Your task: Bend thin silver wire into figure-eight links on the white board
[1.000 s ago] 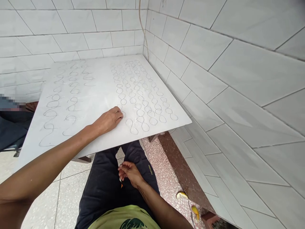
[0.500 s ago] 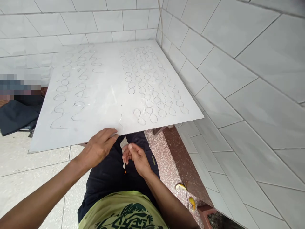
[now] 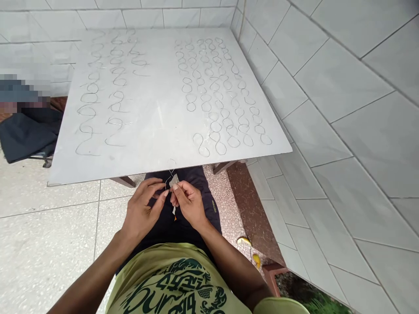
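Note:
My left hand (image 3: 142, 209) pinches a thin bent wire (image 3: 166, 182) between thumb and fingertips, just below the near edge of the white board (image 3: 157, 144). The wire curves and crosses itself, its upper end showing over the board's edge. Close beside it, my right hand (image 3: 190, 206) is closed around a small greyish strip (image 3: 174, 179) with an orange lower tip; its thumb and finger also meet at the wire. Figure-eight wire pieces (image 3: 218, 144) lie in columns on the board's right side. Open, S-shaped wire pieces (image 3: 87, 131) lie on its left.
Tiled walls (image 3: 330, 144) stand behind and to the right of the board. A person's dark clothing (image 3: 29, 135) shows at the far left. Board legs (image 3: 123, 181) are underneath. Yellow-and-white objects (image 3: 244, 241) lie on the speckled floor at right.
My left hand has moved from the board's near edge down to my right hand and now pinches a wire. The view has shifted, with the board appearing higher.

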`<state>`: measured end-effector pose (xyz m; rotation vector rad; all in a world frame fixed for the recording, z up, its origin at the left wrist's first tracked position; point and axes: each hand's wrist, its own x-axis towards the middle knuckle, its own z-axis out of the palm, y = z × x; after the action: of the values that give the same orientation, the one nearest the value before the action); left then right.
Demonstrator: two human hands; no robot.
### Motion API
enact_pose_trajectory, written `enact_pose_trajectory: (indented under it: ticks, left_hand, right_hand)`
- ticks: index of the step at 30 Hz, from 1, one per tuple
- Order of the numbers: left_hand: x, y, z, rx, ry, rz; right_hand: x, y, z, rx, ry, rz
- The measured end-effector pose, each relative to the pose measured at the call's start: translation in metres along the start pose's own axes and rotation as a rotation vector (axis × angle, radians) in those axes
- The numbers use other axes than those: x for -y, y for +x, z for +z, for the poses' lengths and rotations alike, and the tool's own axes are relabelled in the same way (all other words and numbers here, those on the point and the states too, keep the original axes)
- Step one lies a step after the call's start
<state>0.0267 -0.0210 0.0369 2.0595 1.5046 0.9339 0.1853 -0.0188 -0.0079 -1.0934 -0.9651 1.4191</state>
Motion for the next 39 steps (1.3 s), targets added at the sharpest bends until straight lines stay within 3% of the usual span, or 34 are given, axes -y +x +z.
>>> enact_pose_trajectory:
  ticks: [5,9,16,21,24,28,31,34,36,39]
  left_hand:
    - [-0.004,0.001,0.016,-0.032,-0.293,-0.258]
    - [-0.001,0.002,0.015,-0.03,-0.368,-0.291]
    - [0.014,-0.002,-0.007,0.005,0.009,0.101]
    - [0.029,-0.003,-0.01,0.105,0.127,0.225]
    - [0.028,0.0,-0.01,0.18,0.07,0.187]
    - [0.017,0.006,-0.01,0.327,-0.186,-0.003]
    - [0.012,0.01,-0.009,0.436,-0.41,-0.137]
    - [0.014,0.013,-0.004,0.482,-0.573,-0.26]
    - [0.018,0.014,-0.001,0.492,-0.653,-0.342]
    - [0.024,0.011,0.006,0.491,-0.77,-0.469]
  right_hand:
    - [-0.001,-0.004,0.003,0.067,0.081,0.045]
    - [-0.004,-0.013,0.006,0.101,0.203,0.149]
    - [0.005,-0.018,0.008,0.197,0.466,0.346]
    - [0.008,-0.012,-0.004,0.255,0.448,0.384]
    - [0.005,-0.008,-0.017,0.175,0.258,0.275]
    - [0.009,-0.005,-0.028,-0.001,-0.252,-0.095]
    - [0.017,-0.003,-0.031,0.114,-0.566,-0.343]
    - [0.019,-0.001,-0.03,0.283,-0.827,-0.479]
    - [0.014,0.0,-0.028,0.303,-0.938,-0.518]
    - [0.002,-0.002,-0.023,0.229,-0.973,-0.514]
